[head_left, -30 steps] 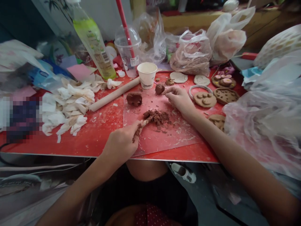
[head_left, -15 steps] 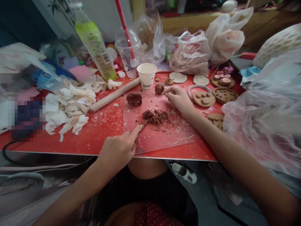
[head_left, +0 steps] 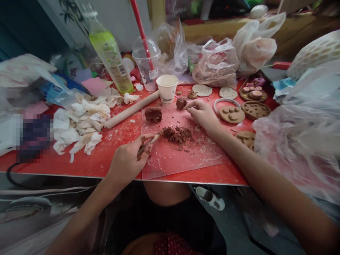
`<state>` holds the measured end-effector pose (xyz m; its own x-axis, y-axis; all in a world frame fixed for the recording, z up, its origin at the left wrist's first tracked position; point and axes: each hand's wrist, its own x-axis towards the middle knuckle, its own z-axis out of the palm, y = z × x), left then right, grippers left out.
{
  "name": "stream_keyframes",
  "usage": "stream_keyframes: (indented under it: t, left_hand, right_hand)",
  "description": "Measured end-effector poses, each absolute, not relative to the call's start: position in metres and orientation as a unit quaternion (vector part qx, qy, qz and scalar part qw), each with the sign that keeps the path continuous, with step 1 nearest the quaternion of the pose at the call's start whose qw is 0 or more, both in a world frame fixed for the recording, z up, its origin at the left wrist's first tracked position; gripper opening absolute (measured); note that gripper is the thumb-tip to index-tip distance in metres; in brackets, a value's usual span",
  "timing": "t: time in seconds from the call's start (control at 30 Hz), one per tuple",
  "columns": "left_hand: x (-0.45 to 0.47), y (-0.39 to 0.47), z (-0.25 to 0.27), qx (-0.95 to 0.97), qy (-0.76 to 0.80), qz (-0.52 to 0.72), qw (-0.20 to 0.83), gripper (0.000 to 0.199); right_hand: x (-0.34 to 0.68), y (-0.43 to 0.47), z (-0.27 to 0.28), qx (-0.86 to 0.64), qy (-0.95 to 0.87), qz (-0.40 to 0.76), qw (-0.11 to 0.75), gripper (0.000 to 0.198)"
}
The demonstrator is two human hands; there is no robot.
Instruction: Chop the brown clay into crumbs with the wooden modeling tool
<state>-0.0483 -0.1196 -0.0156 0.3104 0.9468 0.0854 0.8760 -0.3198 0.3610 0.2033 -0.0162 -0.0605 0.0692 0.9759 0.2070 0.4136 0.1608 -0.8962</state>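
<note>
My left hand (head_left: 131, 156) is closed around a thin clay-smeared stick (head_left: 156, 137), whose far end reaches the left edge of a heap of crumbled brown clay (head_left: 180, 135). The heap lies on a clear plastic sheet (head_left: 180, 161). My right hand (head_left: 203, 115) rests behind the heap with its fingertips pinched at the right edge of a small brown clay ball (head_left: 181, 103). Anything between those fingertips is too small to make out. Left of the ball sits a larger block of brown clay (head_left: 153, 115).
A rolling pin (head_left: 132, 109) lies left of a paper cup (head_left: 167, 88). Crumpled tissues (head_left: 82, 122) are heaped at left, near a tall green-liquid bottle (head_left: 113, 62). Flat clay discs (head_left: 231, 114) and a ring (head_left: 216, 106) lie right. Plastic bags (head_left: 294, 131) crowd the right side.
My left hand has drawn back to the left, and its index finger no longer stretches along the stick; more of the stick now shows. The right hand stays by the clay ball.
</note>
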Motion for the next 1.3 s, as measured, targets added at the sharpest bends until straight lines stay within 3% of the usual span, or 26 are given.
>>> stream_keyframes:
  t: [0.2,0.43,0.93,1.17,1.3]
  left_hand:
    - [-0.047,-0.115,-0.021,0.801,0.588,0.086,0.072,0.032]
    - [-0.037,-0.120,-0.021,0.859,0.473,0.116,-0.159,0.032]
    - [-0.040,-0.125,-0.019,0.897,0.326,0.051,-0.294,0.033]
    - [-0.048,-0.131,-0.018,0.913,0.310,0.038,-0.262,0.034]
    - [-0.064,-0.124,-0.008,0.918,0.380,0.064,-0.098,0.026]
  right_hand:
    - [0.203,-0.014,-0.062,-0.570,-0.621,0.291,0.453,0.018]
    - [0.201,-0.017,-0.058,-0.584,-0.614,0.288,0.445,0.019]
    - [0.202,-0.018,-0.058,-0.585,-0.605,0.289,0.456,0.018]
    - [0.202,-0.018,-0.057,-0.580,-0.599,0.297,0.466,0.014]
    - [0.202,-0.018,-0.056,-0.577,-0.592,0.311,0.469,0.011]
